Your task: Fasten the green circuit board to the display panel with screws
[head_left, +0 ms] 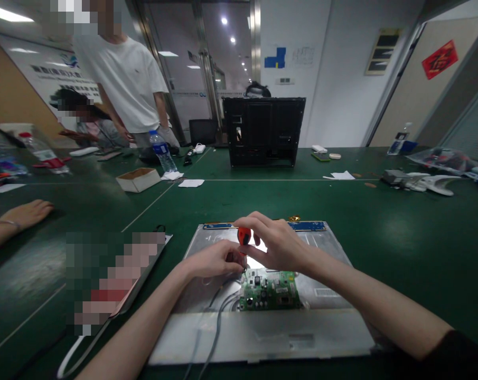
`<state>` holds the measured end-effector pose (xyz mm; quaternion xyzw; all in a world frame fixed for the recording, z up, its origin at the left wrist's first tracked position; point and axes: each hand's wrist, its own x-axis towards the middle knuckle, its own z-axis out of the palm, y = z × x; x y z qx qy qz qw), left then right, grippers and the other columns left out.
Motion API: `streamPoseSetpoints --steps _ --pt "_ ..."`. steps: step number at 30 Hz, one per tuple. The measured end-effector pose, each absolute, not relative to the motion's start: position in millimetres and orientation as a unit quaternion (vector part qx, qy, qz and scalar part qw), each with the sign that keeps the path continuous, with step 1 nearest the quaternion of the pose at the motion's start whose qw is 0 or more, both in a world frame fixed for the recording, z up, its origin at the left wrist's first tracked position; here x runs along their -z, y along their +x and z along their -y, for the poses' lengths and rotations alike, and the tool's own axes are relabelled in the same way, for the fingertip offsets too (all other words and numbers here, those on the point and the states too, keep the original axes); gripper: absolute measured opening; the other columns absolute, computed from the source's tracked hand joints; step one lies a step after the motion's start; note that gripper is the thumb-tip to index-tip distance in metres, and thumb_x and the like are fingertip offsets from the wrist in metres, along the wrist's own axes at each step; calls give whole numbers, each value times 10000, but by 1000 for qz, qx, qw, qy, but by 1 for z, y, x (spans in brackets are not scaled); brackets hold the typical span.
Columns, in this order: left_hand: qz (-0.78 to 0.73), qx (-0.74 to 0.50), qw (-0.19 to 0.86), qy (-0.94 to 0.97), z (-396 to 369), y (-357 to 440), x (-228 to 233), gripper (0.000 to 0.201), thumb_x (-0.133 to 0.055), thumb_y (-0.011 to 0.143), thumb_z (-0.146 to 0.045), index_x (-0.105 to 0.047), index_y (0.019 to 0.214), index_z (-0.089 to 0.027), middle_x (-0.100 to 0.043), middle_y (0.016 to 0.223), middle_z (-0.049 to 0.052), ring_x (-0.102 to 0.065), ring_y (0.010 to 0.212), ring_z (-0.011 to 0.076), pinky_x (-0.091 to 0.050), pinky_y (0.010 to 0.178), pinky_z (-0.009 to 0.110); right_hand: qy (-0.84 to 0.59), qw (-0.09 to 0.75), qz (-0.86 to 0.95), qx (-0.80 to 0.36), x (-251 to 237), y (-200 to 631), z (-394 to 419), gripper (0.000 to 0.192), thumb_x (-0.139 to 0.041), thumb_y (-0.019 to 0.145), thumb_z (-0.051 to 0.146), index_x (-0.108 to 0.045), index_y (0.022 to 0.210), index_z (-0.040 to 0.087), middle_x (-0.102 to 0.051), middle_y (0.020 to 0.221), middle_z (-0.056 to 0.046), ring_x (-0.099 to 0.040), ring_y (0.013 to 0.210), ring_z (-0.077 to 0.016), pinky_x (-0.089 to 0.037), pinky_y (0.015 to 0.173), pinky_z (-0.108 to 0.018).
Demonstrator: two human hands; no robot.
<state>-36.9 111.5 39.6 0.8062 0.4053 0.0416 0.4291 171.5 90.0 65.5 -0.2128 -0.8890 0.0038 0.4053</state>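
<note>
A grey metal display back panel (pixel 326 248) lies flat in front of me on the green table (pixel 401 232). A green circuit board (pixel 270 291) sits on it, with grey cables (pixel 218 311) running toward me. My right hand (pixel 276 244) grips the red handle of a screwdriver (pixel 244 235), held upright over the board's upper left corner. My left hand (pixel 217 259) pinches the screwdriver's lower shaft just below the right hand. A narrow blue strip (pixel 308 226) runs along the panel's far edge.
A black computer case (pixel 263 131) stands at the far middle. A small cardboard box (pixel 138 179), a water bottle (pixel 162 151) and paper scraps lie far left. A standing person in a white shirt (pixel 123 79) and another person's hand (pixel 25 214) are at left. A black-framed panel (pixel 104 311) lies beside me.
</note>
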Motion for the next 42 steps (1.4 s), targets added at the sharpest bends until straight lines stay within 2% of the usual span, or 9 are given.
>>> streamPoseSetpoints --steps 10,19,28,36,42 --pt "-418 -35 417 806 -112 -37 -39 235 -615 737 -359 -635 845 -151 -602 757 18 -549 737 188 -408 673 284 -203 399 894 -15 -67 172 -88 421 -497 908 148 -422 1322 154 -658 1156 -102 -596 686 -101 -460 537 -233" --pt "-412 -41 422 807 -112 -37 -38 192 -621 732 -342 -611 788 -158 -564 700 3 -515 675 165 -370 621 272 -212 401 891 -16 -67 171 -88 377 -516 896 174 -426 1262 179 -639 1023 -51 -550 639 -88 -392 494 -216" --pt "-413 -38 402 816 -112 -39 -37 204 -617 743 -347 -611 794 -150 -586 747 10 -529 727 175 -388 661 268 -210 390 896 -4 -65 171 -90 320 -532 955 256 -457 1262 207 -620 986 -22 -474 589 -69 -389 501 -216" --pt "-432 -34 397 809 -111 -38 -38 261 -614 740 -401 -612 805 -148 -567 715 16 -535 718 195 -393 653 287 -193 404 894 -9 -67 172 -89 353 -477 962 208 -437 1312 180 -653 1118 -79 -576 671 -88 -449 531 -225" --pt "-422 -26 406 810 -111 -38 -37 257 -611 758 -378 -634 856 -141 -594 761 25 -545 733 198 -395 665 291 -192 410 892 -3 -67 171 -88 343 -460 940 159 -447 1282 155 -665 1064 -74 -578 674 -93 -449 529 -220"
